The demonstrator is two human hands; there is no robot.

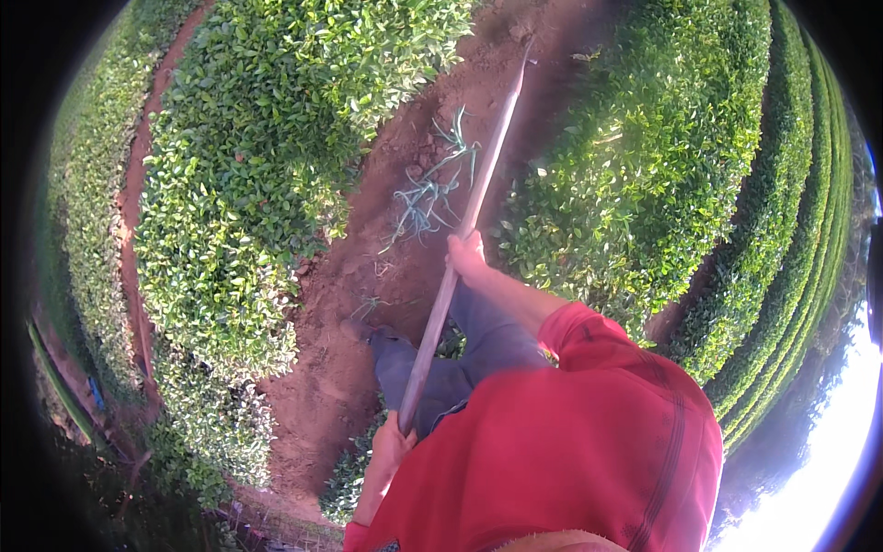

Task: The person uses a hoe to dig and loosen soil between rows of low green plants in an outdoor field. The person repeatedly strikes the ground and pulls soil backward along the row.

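A long wooden tool handle [441, 307] runs diagonally across the view. My right hand [467, 255] grips it near the middle, and my left hand [394, 438] is closed around its lower end. The far end of the tool reaches the reddish soil between the bushes at the top; its head is too blurred to identify. Beside the handle, several narrow-leaved green plants [422, 200] lie or stand on the soil. A smaller green tuft [370, 303] is near my shoe [356, 330].
Dense, clipped bushes, resembling tea, form a hedge on the left [241, 159] and another on the right [641, 165]. A bare soil strip [324, 386] runs between them. More hedge rows [779, 276] curve away at the right.
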